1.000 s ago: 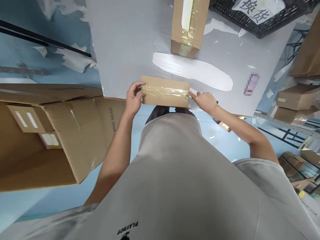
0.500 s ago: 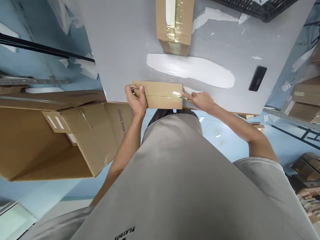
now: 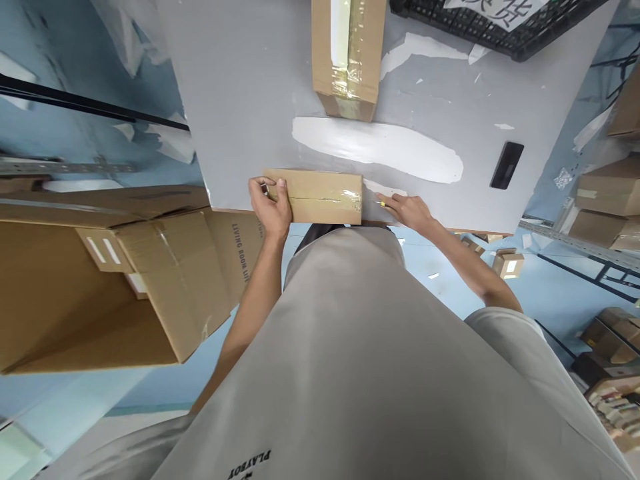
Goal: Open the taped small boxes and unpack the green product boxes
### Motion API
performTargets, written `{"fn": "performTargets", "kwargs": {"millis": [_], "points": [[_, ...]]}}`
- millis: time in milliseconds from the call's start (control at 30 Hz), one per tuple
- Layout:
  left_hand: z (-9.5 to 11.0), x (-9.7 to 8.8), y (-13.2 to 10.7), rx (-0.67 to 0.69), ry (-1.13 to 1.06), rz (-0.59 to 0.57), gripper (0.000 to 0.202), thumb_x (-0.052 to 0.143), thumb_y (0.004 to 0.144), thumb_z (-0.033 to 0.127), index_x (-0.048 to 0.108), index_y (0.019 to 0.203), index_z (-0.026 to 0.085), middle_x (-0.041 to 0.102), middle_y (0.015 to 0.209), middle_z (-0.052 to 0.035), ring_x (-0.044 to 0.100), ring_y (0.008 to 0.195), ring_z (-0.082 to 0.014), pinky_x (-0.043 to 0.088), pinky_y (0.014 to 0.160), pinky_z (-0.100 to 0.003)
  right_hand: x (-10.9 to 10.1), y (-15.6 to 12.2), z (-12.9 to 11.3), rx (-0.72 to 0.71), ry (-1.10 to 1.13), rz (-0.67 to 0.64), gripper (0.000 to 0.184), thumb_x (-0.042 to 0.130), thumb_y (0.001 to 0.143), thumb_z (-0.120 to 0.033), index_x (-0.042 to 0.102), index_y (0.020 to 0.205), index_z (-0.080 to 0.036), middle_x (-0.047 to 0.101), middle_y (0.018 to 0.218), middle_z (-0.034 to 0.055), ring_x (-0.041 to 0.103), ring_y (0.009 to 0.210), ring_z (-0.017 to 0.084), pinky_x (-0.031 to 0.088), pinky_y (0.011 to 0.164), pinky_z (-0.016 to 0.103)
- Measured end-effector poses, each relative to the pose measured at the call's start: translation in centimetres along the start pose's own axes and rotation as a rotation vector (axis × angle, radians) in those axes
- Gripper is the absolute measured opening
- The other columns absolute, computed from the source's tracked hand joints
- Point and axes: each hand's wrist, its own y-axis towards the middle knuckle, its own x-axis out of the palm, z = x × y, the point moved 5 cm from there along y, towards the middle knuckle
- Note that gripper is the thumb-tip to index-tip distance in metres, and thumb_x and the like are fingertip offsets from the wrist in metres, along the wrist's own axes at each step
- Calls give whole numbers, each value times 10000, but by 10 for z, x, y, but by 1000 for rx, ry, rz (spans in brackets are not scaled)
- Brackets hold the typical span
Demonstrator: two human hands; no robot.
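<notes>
Taped box [image 3: 325,198] at the table's [image 3: 240,120] near edge

Left grip [image 3: 273,212] clasps its left end; right grip [image 3: 411,212], with a small yellow object [image 3: 383,204], is beyond the other; dark phone [image 3: 507,165] near the right edge.

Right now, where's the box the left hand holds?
Just above the head view's middle, the held box lies at the near edge of the table, between the left hand and right hand.

- A stockroom or packing room, by its look
- Grey worktop [image 3: 240,100] with a taped box [image 3: 323,197] at its edge, another box [image 3: 370,67] further back
- Black crate [image 3: 540,37] bearing a lettered sheet [image 3: 510,10]
- Big open carton [image 3: 190,280] at left, smaller boxes [image 3: 103,248] inside
- Stacked cartons [image 3: 605,187] at right
- White scraps [image 3: 176,141] on the blue floor [image 3: 423,261]
</notes>
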Motion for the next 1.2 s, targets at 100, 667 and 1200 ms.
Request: {"fn": "performTargets", "kwargs": {"millis": [100, 667, 1200], "points": [[9, -8, -2, -130, 59, 211, 276, 713, 1164, 424, 489, 1082, 285, 614, 1162, -57, 662, 1165, -259, 554, 1224, -454, 14, -3, 23, 132, 267, 199, 592, 446, 1283, -524, 740, 1689, -210, 891, 1360, 168, 821, 1136, 327, 561, 905, 358], [21, 14, 1, -82, -2, 280, 268, 747, 1151, 413, 528, 1073, 279, 630, 1115, -39, 660, 1075, -247, 561, 1185, -444, 60, 52, 3, 280, 1370, 470, 670, 845, 955, -873, 830, 1087, -216, 735, 761, -29, 735, 647, 191, 607, 671, 304], [-5, -43, 23, -201, 53, 296, 231, 669, 1231, 207, 506, 1069, 234, 618, 1091, 29, 628, 991, -130, 547, 1035, -315, 25, 62, -61, 343, 1417, 384, 654, 945, 936, -842, 701, 956, -235, 577, 560, -145, 693, 678, 126, 586, 663, 215]]}}
